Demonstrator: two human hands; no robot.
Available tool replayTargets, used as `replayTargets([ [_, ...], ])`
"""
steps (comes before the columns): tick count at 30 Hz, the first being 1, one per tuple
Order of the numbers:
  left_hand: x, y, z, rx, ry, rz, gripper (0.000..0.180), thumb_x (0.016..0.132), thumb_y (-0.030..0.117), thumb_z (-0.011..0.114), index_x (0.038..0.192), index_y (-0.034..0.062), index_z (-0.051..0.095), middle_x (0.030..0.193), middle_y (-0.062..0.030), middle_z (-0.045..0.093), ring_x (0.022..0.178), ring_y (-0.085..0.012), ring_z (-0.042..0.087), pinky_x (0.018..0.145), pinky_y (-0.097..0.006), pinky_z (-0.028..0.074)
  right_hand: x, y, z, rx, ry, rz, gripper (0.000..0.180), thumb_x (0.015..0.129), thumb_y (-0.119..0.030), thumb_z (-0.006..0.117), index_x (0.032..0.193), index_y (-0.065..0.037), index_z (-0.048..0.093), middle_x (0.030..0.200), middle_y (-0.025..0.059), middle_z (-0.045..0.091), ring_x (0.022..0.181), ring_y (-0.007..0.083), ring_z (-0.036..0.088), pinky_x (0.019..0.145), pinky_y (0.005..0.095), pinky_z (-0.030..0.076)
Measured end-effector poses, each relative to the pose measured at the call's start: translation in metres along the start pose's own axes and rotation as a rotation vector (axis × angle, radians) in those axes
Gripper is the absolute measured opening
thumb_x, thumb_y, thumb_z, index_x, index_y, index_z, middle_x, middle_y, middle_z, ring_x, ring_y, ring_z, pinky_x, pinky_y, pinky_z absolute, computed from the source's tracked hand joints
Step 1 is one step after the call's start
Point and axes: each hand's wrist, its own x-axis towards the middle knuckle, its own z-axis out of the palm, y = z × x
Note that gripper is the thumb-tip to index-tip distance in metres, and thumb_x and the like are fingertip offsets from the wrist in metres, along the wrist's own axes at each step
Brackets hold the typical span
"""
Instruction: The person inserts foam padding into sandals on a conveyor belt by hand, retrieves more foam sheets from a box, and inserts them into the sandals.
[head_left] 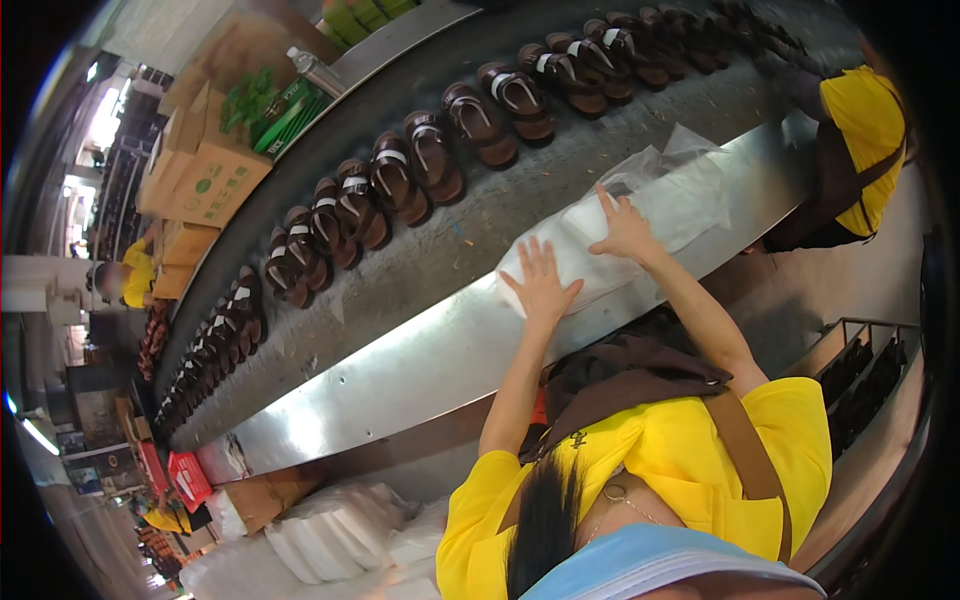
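Both hands are lying flat on a white stack of thin sheets wrapped in clear plastic (610, 240), which is sitting on the shiny metal edge of the bench (420, 370), beside the grey belt. The left hand (542, 285) is pressing on the near end of the bundle, fingers spread wide, holding nothing. The right hand (625, 228) is resting further up it, fingers splayed, its grip likewise open. The loose plastic is bunching up past the right hand. Brown sandals (420, 165) are running in a row along the conveyor belt (480, 230) beyond.
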Motion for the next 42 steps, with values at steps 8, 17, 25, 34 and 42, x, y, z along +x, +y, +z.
replayTargets([
  [8, -0.020, -0.039, -0.002, 0.229, -0.085, -0.217, 0.106, 0.063, 0.057, 0.063, 0.140, 0.0006, 0.017, 0.148, -0.0203, 0.000, 0.136, -0.0367, -0.008, 0.093, -0.073, 0.006, 0.015, 0.070, -0.035, 0.814, 0.061, 0.163, 0.111, 0.049, -0.025, 0.075, 0.142, -0.012, 0.015, 0.130, 0.0285, 0.037, 0.116, 0.0413, 0.041, 0.095, 0.0400, 0.037],
  [17, 0.062, 0.087, -0.116, -0.429, -0.188, 0.156, 0.136, 0.051, 0.051, 0.079, 0.139, 0.0008, -0.013, 0.142, -0.0301, -0.010, 0.133, -0.0409, -0.008, 0.100, -0.062, 0.009, -0.038, 0.055, -0.181, 0.124, 0.174, -0.633, 0.098, 0.047, -0.012, 0.066, 0.137, -0.007, 0.027, 0.124, 0.0169, 0.046, 0.111, 0.0328, 0.045, 0.098, 0.0431, 0.030],
  [25, 0.134, 0.186, -0.092, -1.400, -0.332, -0.018, 0.081, 0.056, 0.009, 0.077, 0.123, -0.0023, 0.033, 0.110, -0.0166, 0.052, 0.099, -0.0249, 0.054, 0.087, -0.035, 0.043, -0.010, 0.107, -0.240, 0.010, 0.334, -0.777, 0.086, 0.055, -0.014, 0.066, 0.136, -0.014, 0.033, 0.123, 0.0163, 0.045, 0.117, 0.0320, 0.040, 0.101, 0.0495, 0.024],
  [34, 0.234, 0.251, -0.056, -2.043, 0.478, -0.358, 0.061, 0.073, -0.001, 0.067, 0.122, 0.0013, 0.032, 0.121, -0.0146, 0.044, 0.107, -0.0256, 0.049, 0.092, -0.039, 0.043, 0.075, 0.141, -0.193, 0.968, 0.267, -0.286, 0.081, 0.068, -0.029, 0.074, 0.131, 0.003, 0.033, 0.126, 0.0171, 0.045, 0.118, 0.0242, 0.043, 0.098, 0.0346, 0.034],
  [42, 0.288, 0.270, -0.033, -1.759, 0.837, -0.528, 0.060, 0.078, 0.004, 0.067, 0.124, 0.0014, 0.030, 0.125, -0.0150, 0.042, 0.111, -0.0254, 0.046, 0.097, -0.038, 0.039, 0.284, 0.265, -0.241, 0.841, 0.325, -0.114, 0.030, 0.068, -0.026, 0.071, 0.084, 0.000, 0.068, 0.071, 0.0109, 0.067, 0.063, 0.0163, 0.063, 0.060, 0.0311, 0.050],
])
